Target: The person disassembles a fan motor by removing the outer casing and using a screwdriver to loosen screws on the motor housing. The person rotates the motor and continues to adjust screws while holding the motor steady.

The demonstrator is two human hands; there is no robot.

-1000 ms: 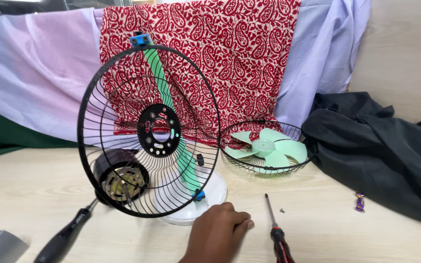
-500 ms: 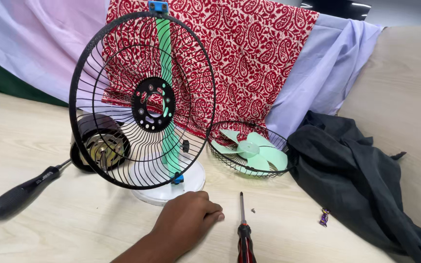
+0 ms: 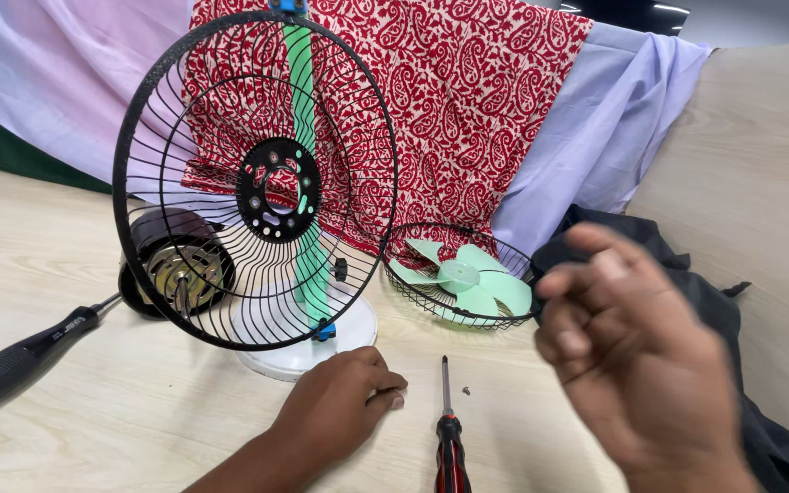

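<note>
Our left hand (image 3: 340, 402) rests loosely curled and empty beside the fan base (image 3: 303, 351); our right hand (image 3: 636, 365) hovers half-open, empty.

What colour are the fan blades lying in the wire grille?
Pale mint-green plastic fan blades, in the black wire grille; head view.

You're looking at a red paisley cloth (image 3: 449, 110) hanging over a lilac sheet (image 3: 57, 82), a dark garment (image 3: 678, 260) lying at the right, and a black-handled screwdriver (image 3: 20, 361) resting far left.

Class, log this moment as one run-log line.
left hand: flat on table, by fan base | right hand: raised, empty | screwdriver: between hands
</note>
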